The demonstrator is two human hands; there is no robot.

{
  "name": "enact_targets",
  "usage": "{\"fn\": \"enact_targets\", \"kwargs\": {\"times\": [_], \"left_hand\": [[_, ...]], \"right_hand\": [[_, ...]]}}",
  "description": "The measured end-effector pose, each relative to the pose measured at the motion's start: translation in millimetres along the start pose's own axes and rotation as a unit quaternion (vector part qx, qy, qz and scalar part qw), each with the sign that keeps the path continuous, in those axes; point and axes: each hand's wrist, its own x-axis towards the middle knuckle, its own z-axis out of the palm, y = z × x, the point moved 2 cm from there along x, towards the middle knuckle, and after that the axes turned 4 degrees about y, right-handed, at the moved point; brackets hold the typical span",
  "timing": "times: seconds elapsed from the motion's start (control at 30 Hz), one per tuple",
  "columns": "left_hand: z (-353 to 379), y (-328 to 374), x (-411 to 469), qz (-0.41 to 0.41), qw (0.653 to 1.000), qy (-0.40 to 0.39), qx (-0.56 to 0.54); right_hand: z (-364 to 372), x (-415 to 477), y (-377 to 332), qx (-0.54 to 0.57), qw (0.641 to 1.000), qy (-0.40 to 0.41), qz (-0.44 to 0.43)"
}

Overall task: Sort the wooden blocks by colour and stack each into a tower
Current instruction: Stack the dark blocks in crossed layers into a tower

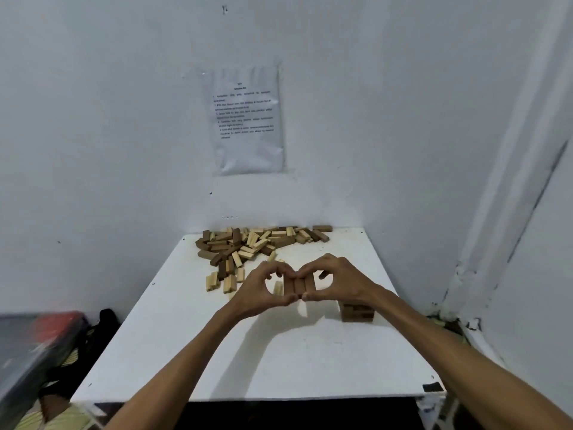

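Head cam: your left hand [263, 290] and right hand [339, 280] are both curled in toward each other, with thumbs and fingertips pinching a row of three dark blocks [300, 287] held side by side over the white table [248, 361]. The short dark tower [357, 312] sits just right of them, partly behind your right wrist. The mixed pile [257, 243] of light and dark blocks sprawls along the far edge by the wall, below a printed sheet [248, 119].
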Motion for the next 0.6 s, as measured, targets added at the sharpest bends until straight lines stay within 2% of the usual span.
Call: {"fn": "enact_targets", "kwargs": {"times": [0.33, 0.6], "left_hand": [[76.6, 21.8, 35.1, 0.03, 0.999, -0.004, -0.01], [104.1, 22.2, 42.9, 0.039, 0.999, -0.015, 0.002]], "right_hand": [[-61.5, -38.0, 43.3, 0.011, 0.998, 0.011, 0.058], [-70.4, -53.6, 66.4, 0.003, 0.997, 0.017, 0.073]]}}
